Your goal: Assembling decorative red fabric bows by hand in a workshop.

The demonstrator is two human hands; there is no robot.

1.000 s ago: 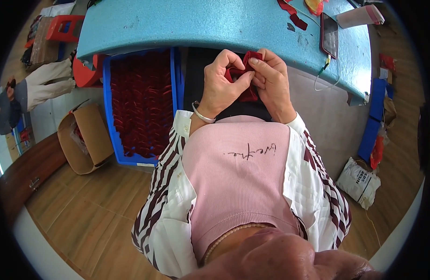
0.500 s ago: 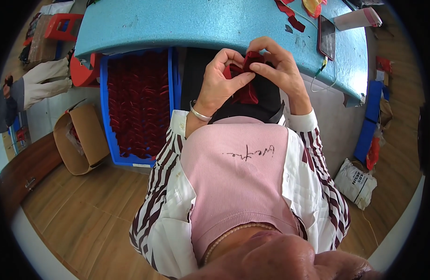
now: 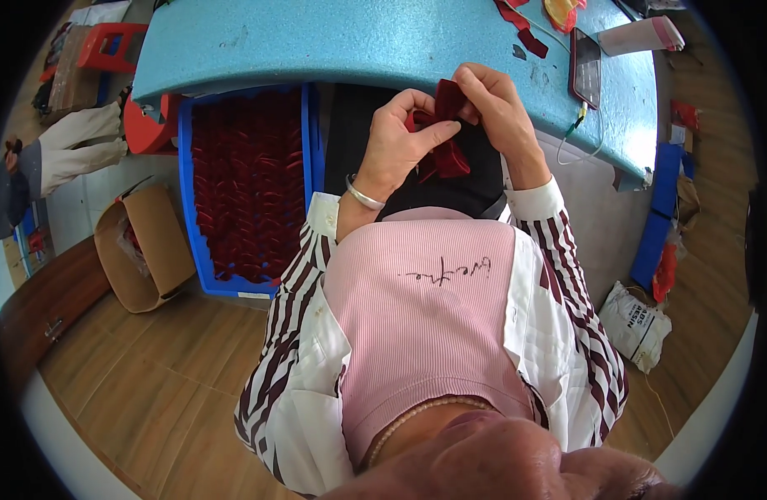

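Note:
Over my black-clad lap, close to the table's near edge, both hands hold a dark red velvet ribbon (image 3: 451, 160) that is folded into loops. My left hand (image 3: 392, 148) is closed on its left side, thumb stretched along the fabric. On the upper right, my right hand (image 3: 502, 115) pinches the raised loop between thumb and fingers. A lower part of the ribbon hangs beneath my left thumb. The fingers partly cover the middle of the ribbon. Left of my lap, a blue crate (image 3: 187, 187) holds rows of similar dark red velvet pieces (image 3: 246, 183).
The blue table (image 3: 317, 42) spans the front. At its right lie a phone (image 3: 585, 71) with a cable, a pink cylinder (image 3: 640, 37) and red scraps (image 3: 532, 42). A cardboard box (image 3: 162, 242) and red stool (image 3: 146, 125) stand left; another person (image 3: 79, 150) is beyond. A white sack (image 3: 636, 327) lies right.
My right hand has turned and shifted slightly, pulling the upper loop more upright. More of the ribbon's lower part now shows below my left thumb.

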